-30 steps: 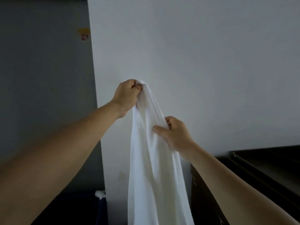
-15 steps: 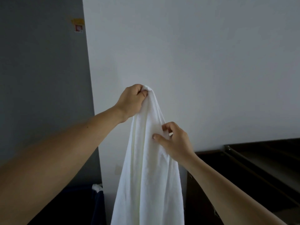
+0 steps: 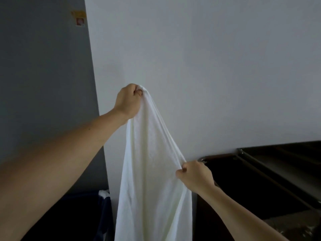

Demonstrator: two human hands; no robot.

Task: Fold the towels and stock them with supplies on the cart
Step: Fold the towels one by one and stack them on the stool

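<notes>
A white towel (image 3: 151, 171) hangs in front of me against a pale wall, its lower part running out of the bottom of the view. My left hand (image 3: 127, 100) is raised and clenched on the towel's top corner. Lower and to the right, my right hand (image 3: 195, 176) pinches the towel's right edge, pulling the cloth into a slanted line between the two hands. The dark cart (image 3: 260, 171) with a metal rail stands to the right, just behind my right hand.
A grey wall (image 3: 43, 84) with a small yellow and red sticker (image 3: 79, 18) fills the left. A dark blue bin (image 3: 102, 214) with a bit of white cloth on its rim sits at the bottom left of the towel.
My right hand has slid down and to the right along the towel's edge, spreading the cloth wider. My left hand kept its hold on the top corner.
</notes>
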